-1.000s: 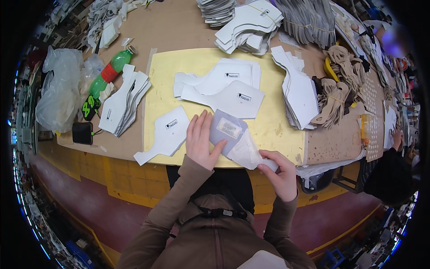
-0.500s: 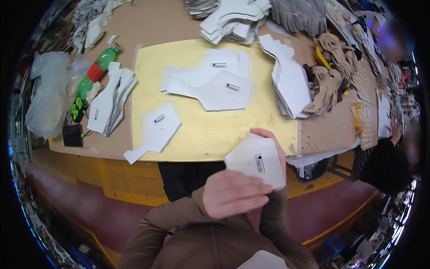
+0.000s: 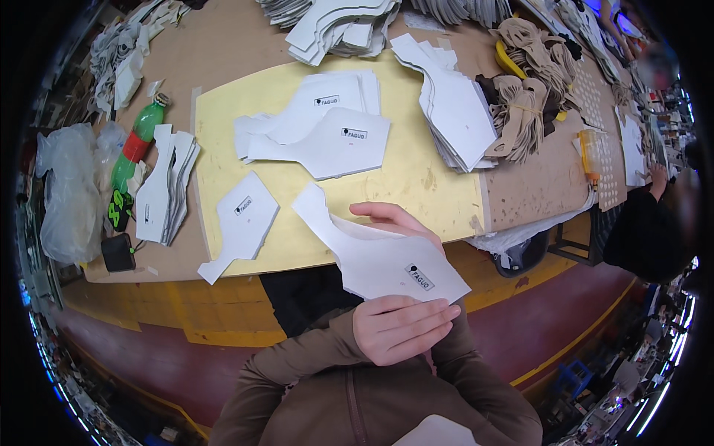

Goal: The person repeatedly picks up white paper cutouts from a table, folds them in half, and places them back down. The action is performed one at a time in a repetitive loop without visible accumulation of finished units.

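I hold a flat white cut-out piece (image 3: 372,256) with a small dark-printed label up in front of my chest, off the table. My left hand (image 3: 401,327) grips its near edge, fingers pointing right along the underside. My right hand (image 3: 394,219) is mostly hidden behind the piece; only its fingers show curling over the far edge. A yellow mat (image 3: 416,178) lies on the table beyond, with a single white piece (image 3: 242,219) at its near left corner and a few overlapping white pieces (image 3: 320,134) in the middle.
A stack of white pieces (image 3: 454,111) sits on the mat's right, another stack (image 3: 167,193) on its left. A green bottle (image 3: 137,141) and a plastic bag (image 3: 67,193) lie far left. Tan cut pieces (image 3: 528,89) lie at the right, where another person (image 3: 654,223) works.
The piece was on the mat's near edge under both hands; it has been lifted toward my chest, and its labelled side now faces up. My left hand moved from its top to its near edge.
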{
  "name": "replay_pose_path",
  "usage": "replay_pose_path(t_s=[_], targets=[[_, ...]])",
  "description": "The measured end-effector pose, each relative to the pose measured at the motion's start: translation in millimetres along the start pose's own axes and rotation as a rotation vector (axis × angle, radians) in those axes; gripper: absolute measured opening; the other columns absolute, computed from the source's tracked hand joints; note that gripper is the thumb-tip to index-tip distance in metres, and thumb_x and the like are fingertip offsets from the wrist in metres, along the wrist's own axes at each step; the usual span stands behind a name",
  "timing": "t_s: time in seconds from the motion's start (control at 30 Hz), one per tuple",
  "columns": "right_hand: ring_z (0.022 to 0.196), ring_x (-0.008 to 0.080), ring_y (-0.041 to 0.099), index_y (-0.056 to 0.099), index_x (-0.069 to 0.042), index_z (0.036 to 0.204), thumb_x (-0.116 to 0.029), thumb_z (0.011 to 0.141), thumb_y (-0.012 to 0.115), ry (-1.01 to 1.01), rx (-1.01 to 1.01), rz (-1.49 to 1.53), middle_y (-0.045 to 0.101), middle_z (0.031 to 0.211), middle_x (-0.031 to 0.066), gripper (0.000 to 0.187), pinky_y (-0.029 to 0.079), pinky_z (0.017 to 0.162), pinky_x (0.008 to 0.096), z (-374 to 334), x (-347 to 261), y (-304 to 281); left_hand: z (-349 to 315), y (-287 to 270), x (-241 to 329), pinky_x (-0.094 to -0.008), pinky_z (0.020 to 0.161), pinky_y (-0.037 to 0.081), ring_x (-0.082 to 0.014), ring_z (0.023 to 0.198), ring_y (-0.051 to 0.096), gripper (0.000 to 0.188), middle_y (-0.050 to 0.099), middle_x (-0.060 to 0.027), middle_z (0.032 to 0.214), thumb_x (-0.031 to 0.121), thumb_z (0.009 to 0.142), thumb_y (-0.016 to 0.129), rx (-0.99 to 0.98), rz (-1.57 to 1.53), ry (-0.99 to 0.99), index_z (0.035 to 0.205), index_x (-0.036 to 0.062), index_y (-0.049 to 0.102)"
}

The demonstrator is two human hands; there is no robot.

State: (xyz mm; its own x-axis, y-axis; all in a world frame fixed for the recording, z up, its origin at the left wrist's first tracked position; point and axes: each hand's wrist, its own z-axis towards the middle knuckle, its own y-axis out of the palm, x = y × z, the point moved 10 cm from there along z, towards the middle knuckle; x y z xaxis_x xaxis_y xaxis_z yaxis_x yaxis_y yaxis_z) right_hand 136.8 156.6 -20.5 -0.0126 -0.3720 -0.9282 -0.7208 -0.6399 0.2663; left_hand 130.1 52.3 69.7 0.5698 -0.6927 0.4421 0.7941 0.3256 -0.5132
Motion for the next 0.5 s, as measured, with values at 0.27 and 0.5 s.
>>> replay_pose_path(t_s=[0.27,0.5], targets=[[0.118,0.0197,0.063,0.062,0.004,0.131,-0.005,0.096,0.059,-0.058,-0.031,-0.08,0.053,0.143,0.0149,0.036,0.052,0.095,0.027,-1.5,-4.3,1.2,6.7,0.1,-2.1,-0.0255,0.082,0.05,-0.0139,0.111,0.069,0.014,0.077,-0.0045,0.111,0.009,0.085,0.071,-0.062,-0.024,-0.01,0.098,0.0085,0.076],[0.134,0.0264,0.051,0.057,-0.003,0.121,0.004,0.082,0.073,-0.238,0.215,-0.168,0.056,0.138,0.0139,0.043,0.039,0.112,0.0372,-4.7,-12.8,-29.8,-7.3,-75.0,-51.8,-0.0414,0.08,0.056,-0.031,0.095,0.069,0.014,0.073,-0.0164,0.101,-0.003,0.087,0.07,0.761,-0.851,-0.19,0.096,0.0052,0.065]])
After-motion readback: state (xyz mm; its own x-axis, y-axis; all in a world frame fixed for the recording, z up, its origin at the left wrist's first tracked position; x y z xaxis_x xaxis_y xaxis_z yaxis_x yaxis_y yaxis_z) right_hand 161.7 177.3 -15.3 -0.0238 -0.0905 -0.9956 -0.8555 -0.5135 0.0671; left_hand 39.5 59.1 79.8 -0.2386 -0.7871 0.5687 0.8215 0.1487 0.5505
